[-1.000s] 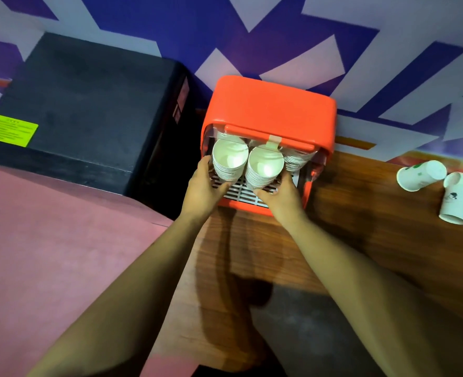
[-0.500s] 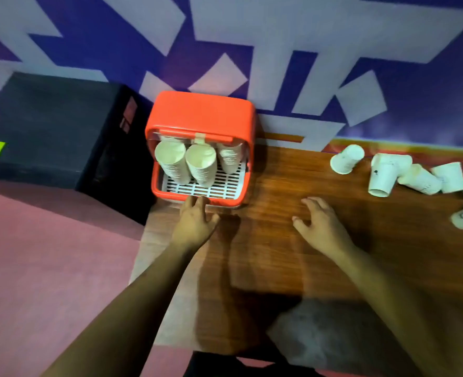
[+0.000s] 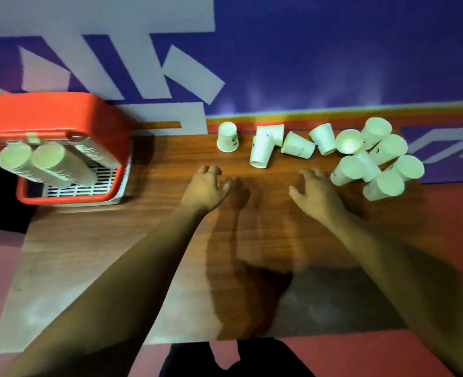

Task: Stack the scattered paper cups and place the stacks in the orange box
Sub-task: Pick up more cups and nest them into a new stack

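The left hand (image 3: 204, 186) and right hand (image 3: 316, 190) are loosely curled and empty over the middle of the tabletop (image 3: 143, 240). Paper cups (image 3: 295, 145) lie just beyond them along the far edge, clustering beside the right hand. The orange box (image 3: 59, 121), holding stacks (image 3: 48, 164), sits at the far-left corner, with open wood between it and the hands.

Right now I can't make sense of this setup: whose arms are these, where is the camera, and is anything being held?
No machine here: a person works with bare hands, filmed by a wide-angle camera worn on the head, looking down. The left hand and right hand are over a wooden table, fingers loosely bent, holding nothing. At the far left stands an orange box, its open side facing the camera, with stacks of paper cups lying inside. About a dozen loose paper cups lie scattered near the wall, some on their sides, not yet stacked.
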The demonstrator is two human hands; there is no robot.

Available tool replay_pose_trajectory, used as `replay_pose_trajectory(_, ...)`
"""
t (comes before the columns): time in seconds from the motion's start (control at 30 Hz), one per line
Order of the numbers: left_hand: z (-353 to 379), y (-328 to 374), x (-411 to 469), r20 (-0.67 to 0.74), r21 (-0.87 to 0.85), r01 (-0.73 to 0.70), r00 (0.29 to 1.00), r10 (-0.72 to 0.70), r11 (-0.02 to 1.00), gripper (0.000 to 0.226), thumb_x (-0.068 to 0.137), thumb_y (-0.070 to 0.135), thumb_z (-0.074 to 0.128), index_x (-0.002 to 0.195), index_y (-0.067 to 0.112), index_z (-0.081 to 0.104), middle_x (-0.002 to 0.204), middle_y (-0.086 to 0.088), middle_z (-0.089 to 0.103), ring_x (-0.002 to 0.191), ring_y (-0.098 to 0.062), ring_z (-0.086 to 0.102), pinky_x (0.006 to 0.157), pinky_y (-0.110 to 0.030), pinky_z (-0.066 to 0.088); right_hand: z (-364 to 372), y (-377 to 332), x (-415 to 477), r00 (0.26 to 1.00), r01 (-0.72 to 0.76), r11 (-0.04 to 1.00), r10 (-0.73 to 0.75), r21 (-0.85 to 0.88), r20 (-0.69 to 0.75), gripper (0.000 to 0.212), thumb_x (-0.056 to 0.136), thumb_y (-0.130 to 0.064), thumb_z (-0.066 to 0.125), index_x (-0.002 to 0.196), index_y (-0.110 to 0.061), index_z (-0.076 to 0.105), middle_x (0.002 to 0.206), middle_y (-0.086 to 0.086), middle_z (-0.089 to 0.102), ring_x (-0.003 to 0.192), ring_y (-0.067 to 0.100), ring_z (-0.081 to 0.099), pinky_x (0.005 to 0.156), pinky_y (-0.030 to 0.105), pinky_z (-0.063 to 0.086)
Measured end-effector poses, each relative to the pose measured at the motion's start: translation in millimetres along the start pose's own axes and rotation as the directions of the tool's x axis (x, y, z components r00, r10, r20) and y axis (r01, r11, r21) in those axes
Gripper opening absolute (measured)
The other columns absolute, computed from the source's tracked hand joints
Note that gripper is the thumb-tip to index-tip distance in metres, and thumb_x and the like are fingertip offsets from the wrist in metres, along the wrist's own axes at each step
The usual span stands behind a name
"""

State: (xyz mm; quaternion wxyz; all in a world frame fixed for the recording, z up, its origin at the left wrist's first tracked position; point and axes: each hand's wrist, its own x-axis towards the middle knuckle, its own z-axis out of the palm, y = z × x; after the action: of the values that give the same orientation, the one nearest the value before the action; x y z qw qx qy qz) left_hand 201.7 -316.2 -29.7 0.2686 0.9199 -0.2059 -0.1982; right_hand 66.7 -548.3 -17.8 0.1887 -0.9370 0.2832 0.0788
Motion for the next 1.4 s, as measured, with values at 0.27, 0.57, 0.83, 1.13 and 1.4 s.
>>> replay_pose_trajectory(0.27,61.4,83.0,92.4,-0.016,0.055,0.038,0.999,-0.037,0.998,0.057,0.095,0.043,0.059,0.132,0.001,0.047,0.135,-0.023,0.050,0.122,-0.041,0.053,0.102,-0.047,0.044,-9.8,56.2,65.1,0.998,0.011,1.000,-0.011,-0.003,-0.054,0.054,0.088,-0.031,0.057,0.132,0.000,0.047,0.135,0.020,0.044,0.119,0.041,0.049,0.100,0.048,0.043)
replay_pose_trajectory(0.57,130.6,62.9,156.7,0.005,0.046,0.098,0.995,-0.098,0.994,0.075,0.087,0.053,0.067,0.135,0.001,0.041,0.137,-0.022,0.048,0.125,-0.041,0.050,0.102,-0.050,0.044,23.1,69.2,143.2,0.982,0.109,0.994,-0.109,-0.007,-0.154,0.059,0.084,-0.022,0.059,0.137,-0.001,0.041,0.141,0.019,0.043,0.128,0.036,0.044,0.107,0.044,0.039)
replay_pose_trajectory(0.83,141.5,27.6,109.4,0.024,-0.244,-0.009,1.000,0.015,0.970,0.073,0.079,0.039,0.073,0.141,0.015,0.044,0.134,-0.007,0.053,0.124,-0.025,0.050,0.104,-0.039,0.044,45.0,72.2,170.0,0.985,0.116,0.969,-0.141,-0.219,-0.099,0.068,0.080,-0.037,0.073,0.134,-0.007,0.044,0.131,0.016,0.052,0.120,0.034,0.047,0.101,0.044,0.041)
replay_pose_trajectory(1.13,156.9,-25.2,24.3,0.087,-0.493,0.048,0.996,-0.006,0.869,0.076,0.071,0.038,0.086,0.135,0.030,0.045,0.136,0.002,0.054,0.129,-0.018,0.052,0.108,-0.051,0.044,58.8,60.9,102.9,0.991,-0.103,0.955,0.076,0.278,0.107,0.069,0.072,-0.034,0.081,0.130,-0.016,0.047,0.128,0.004,0.056,0.112,0.021,0.056,0.081,0.033,0.047)
replay_pose_trajectory(1.4,149.7,-32.0,10.3,0.093,-0.259,-0.053,0.992,0.080,0.964,0.079,0.074,0.012,0.082,0.144,0.018,0.044,0.141,-0.001,0.053,0.133,-0.021,0.046,0.113,-0.043,0.038,58.2,49.9,26.2,0.974,-0.223,0.645,0.117,0.731,0.193,0.080,0.060,-0.042,0.079,0.130,-0.041,0.038,0.128,-0.014,0.057,0.115,0.005,0.057,0.100,0.040,0.049)
